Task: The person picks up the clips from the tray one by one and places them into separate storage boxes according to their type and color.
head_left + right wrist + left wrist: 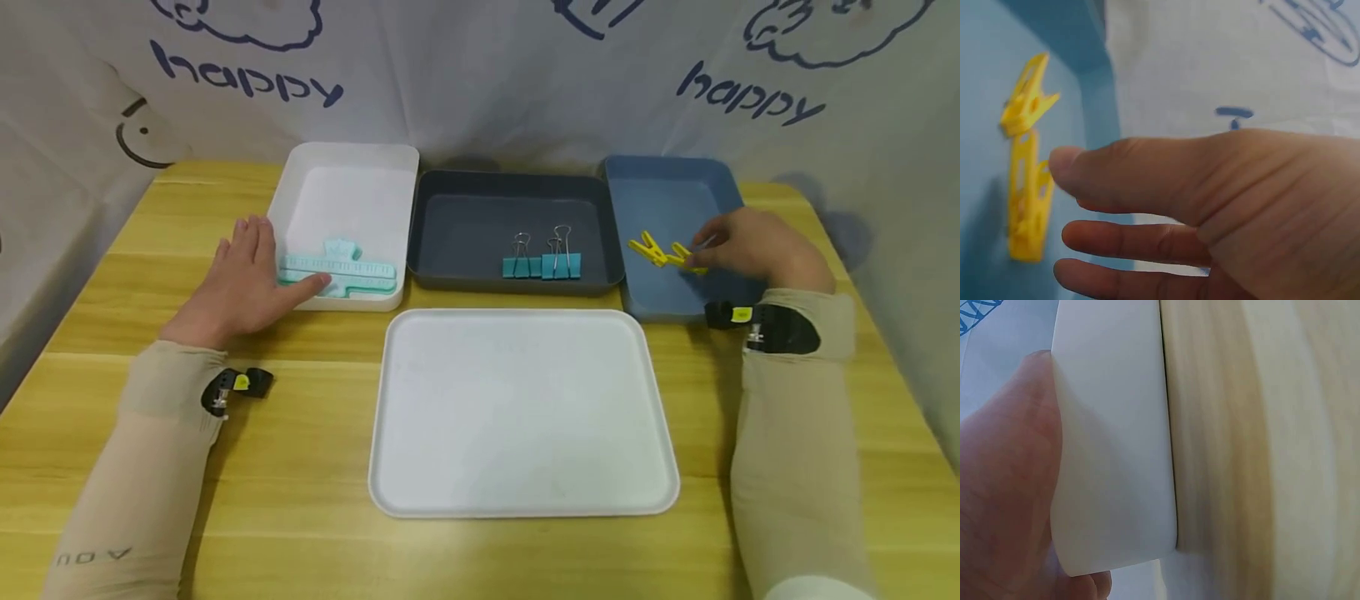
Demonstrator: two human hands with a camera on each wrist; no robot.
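Observation:
My left hand rests at the left and near rim of a white tray, fingers straight and thumb reaching over the edge. Inside that tray lie pale mint sealing clips, close to the thumb tip. The left wrist view is filled by the tray's outer wall, with part of the hand along its rim. Over a blue tray hovers my right hand, thumb and fingers extended. Two yellow clothespins lie in it end to end; in the right wrist view, the thumb tip is right beside the nearer clothespin.
Between the two side trays stands a dark grey tray holding teal binder clips. A flat white tray lies in front on the wooden table. Behind everything hangs a printed white cloth.

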